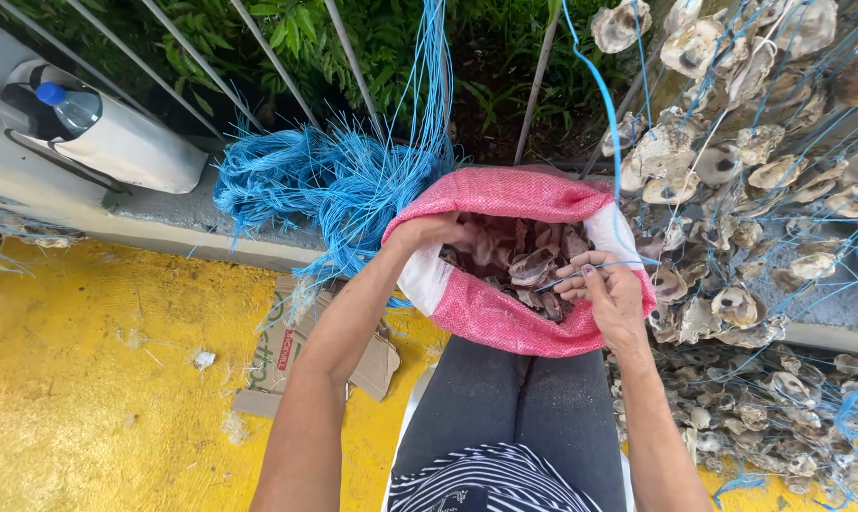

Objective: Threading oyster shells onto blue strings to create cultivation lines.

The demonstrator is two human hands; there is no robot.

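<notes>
— Head view: what are the hands doing?
— The left hand (436, 230) is digging into the pink sack (505, 318), fingers hidden among the oyster shells (519, 256). The right hand (607, 289) is pinching blue string (581, 270) above the shells.

Left fingers (453, 230) hidden inside sack (505, 194)

Bare forearms, dark grey trousers (514, 398), black-and-white striped top (491, 479)

Coarse woven pink sack (505, 318), rough chalky shells (529, 261), frayed plastic twine (334, 185)
</notes>
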